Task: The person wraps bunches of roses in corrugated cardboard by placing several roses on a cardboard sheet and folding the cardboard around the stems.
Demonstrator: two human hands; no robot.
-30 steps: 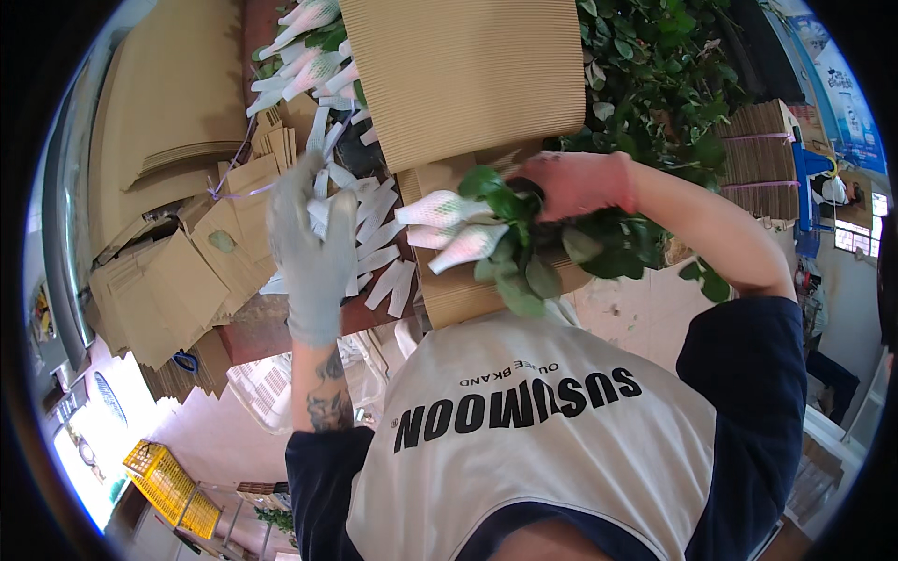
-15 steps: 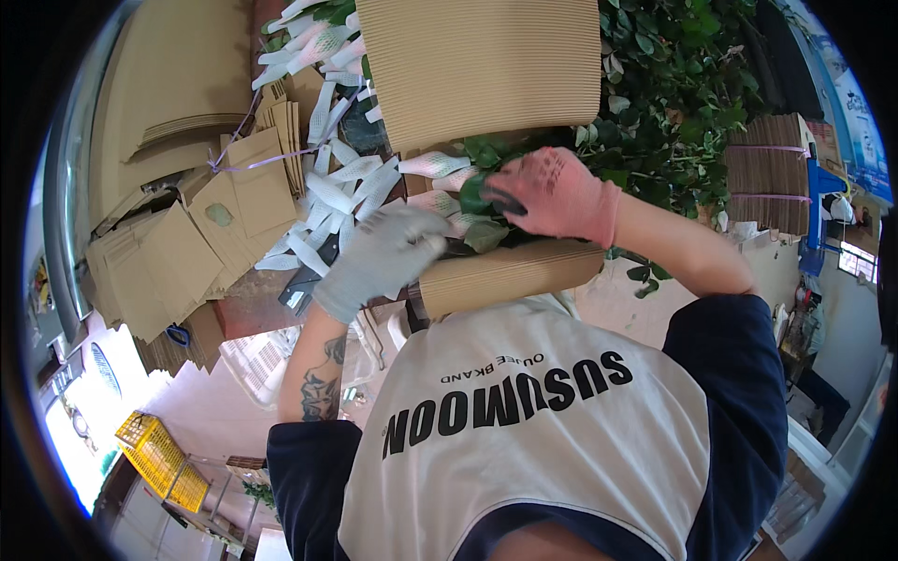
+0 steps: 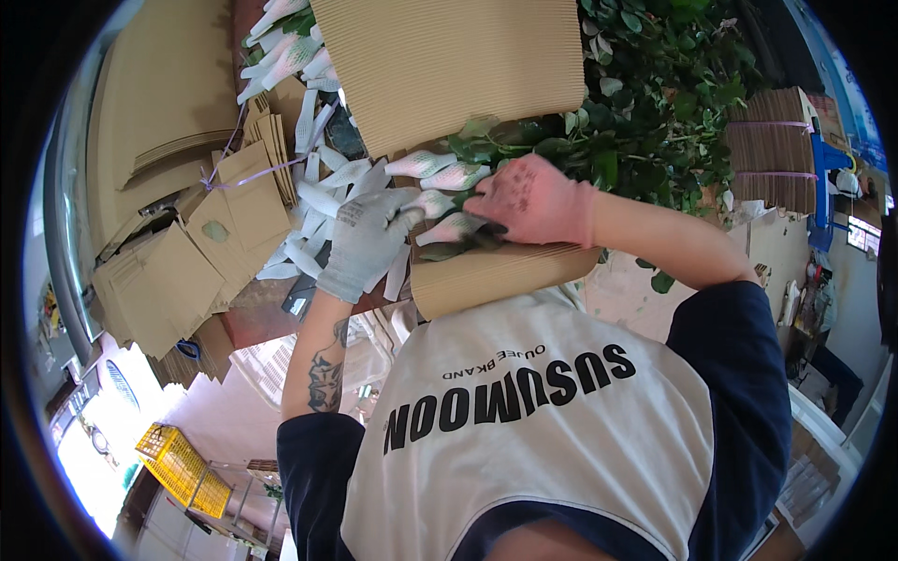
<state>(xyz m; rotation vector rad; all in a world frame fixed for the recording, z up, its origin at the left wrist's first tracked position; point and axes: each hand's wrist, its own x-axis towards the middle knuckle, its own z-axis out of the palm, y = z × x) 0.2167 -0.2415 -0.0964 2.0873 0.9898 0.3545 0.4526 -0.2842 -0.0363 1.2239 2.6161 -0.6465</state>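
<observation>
Several roses in white mesh sleeves, pink showing through, lie in a row on corrugated cardboard (image 3: 510, 279) before me. My left hand (image 3: 367, 238), in a grey glove, is closed with thumb and fingertips at the tip of one sleeved rose (image 3: 431, 203). In a pink glove with dark fingertips, my right hand (image 3: 535, 201) curls round the stem side of the near roses, beside another sleeved rose (image 3: 453, 228). Its fingertips are partly hidden by leaves. Two more sleeved roses (image 3: 419, 165) lie just beyond.
A corrugated sheet (image 3: 458, 70) stands up at the far side. Leafy stems (image 3: 655, 112) pile up to the right. Empty mesh sleeves (image 3: 318, 201) lie loose on the left, by flat cardboard pieces (image 3: 238, 196). A strapped cardboard stack (image 3: 772, 154) stands far right.
My left hand has closed at a rose's sleeved tip. My right hand has moved slightly left and nearer me, and a leaf it was over has shifted. The view has turned a little.
</observation>
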